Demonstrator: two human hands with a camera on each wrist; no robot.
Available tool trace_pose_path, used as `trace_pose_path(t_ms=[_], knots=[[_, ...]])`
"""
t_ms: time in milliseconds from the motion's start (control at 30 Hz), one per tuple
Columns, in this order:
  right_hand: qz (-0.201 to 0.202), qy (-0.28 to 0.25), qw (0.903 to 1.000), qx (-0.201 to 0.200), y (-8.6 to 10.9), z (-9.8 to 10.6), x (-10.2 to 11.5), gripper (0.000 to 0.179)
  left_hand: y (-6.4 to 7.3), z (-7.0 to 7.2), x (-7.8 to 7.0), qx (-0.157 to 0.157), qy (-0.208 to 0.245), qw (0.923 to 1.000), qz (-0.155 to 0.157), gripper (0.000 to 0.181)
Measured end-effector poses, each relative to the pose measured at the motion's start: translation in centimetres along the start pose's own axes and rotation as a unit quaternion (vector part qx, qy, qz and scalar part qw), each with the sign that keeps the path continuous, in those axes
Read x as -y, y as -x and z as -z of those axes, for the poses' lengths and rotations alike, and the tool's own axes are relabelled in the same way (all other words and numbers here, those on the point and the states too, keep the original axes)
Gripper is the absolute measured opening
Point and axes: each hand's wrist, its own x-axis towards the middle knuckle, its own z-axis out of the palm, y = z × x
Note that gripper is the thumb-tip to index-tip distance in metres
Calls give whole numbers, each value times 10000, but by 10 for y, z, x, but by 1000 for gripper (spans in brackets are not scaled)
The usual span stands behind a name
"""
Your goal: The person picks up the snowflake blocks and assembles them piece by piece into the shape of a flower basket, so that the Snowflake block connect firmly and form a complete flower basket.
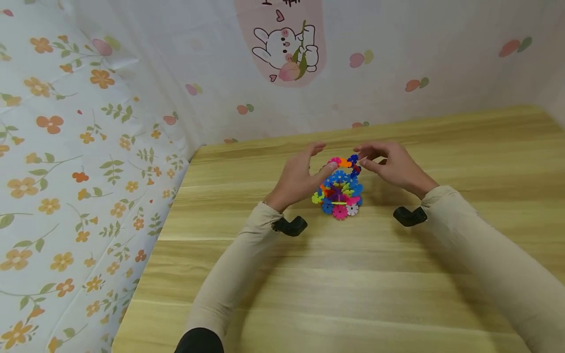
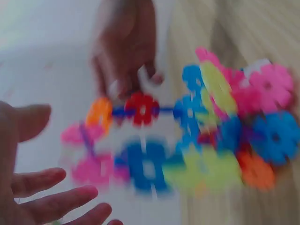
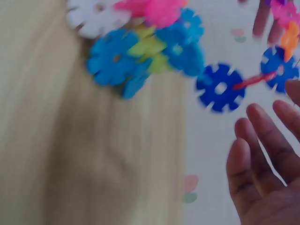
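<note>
On the table stands a build of snowflake-shaped plastic connector discs (image 1: 339,189), in blue, pink, yellow-green, orange and white. A loop of linked discs rises from its far side, with a dark blue disc (image 3: 220,87) and a red disc (image 2: 141,109) among them. My left hand (image 1: 297,176) is left of the build, its fingers spread and apart from the loop in the left wrist view. My right hand (image 1: 395,165) is beside the loop's right side, fingers loosely extended. Its thumb is close to the blue and orange discs; whether it touches them cannot be told.
The wooden table (image 1: 309,274) extends around the build. Behind it hangs a white cloth (image 1: 375,88) with a rabbit and fruit print, and a flowered cloth (image 1: 88,162) covers the left side. Black wrist mounts (image 1: 290,226) stick out below both forearms.
</note>
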Motion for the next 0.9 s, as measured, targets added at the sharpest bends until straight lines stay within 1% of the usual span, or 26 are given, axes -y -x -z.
trace_pose_path(t_ms=[67,133,167,233,333,400,467,567,633,667,733,833,867,900], knots=[[-161,-133,9996,213,4,0,-8,36,14,3,13,-135,363,9990,224,56],[-371,-249,9977,515,7,0,-16,37,29,3,27,-76,734,9962,452,53],[-488,-347,9958,693,8,-1,-20,38,36,1,34,8,872,9945,572,52],[-724,-589,9897,1084,9,-2,-26,40,47,-7,45,317,1070,9903,832,47],[-1156,-1035,9744,1630,8,-4,-34,44,55,-22,51,846,1388,9795,1190,39],[-1392,-1358,9634,1845,8,-4,-37,47,54,-32,50,1095,1725,9696,1350,36],[-1521,-1607,9558,1938,9,-5,-38,49,51,-39,48,1215,2144,9579,1473,40],[-1540,-1955,9483,1969,12,-7,-39,50,45,-45,44,1215,2702,9389,1749,55],[-1540,-2176,9435,1965,14,-10,-39,48,42,-47,45,1142,3012,9281,1867,58],[-1546,-2300,9409,1947,15,-11,-40,47,40,-48,47,1091,3120,9247,1891,57],[-1590,-2516,9360,1880,17,-14,-40,47,35,-48,50,1025,3363,9163,1920,48],[-1712,-2947,9245,1710,20,-19,-42,50,27,-48,55,936,3660,9050,1954,34],[-1737,-3080,9207,1652,21,-20,-43,52,23,-48,56,900,3762,9000,2008,33],[-1778,-3204,9168,1590,22,-21,-44,53,19,-48,56,863,3897,8929,2081,34]])
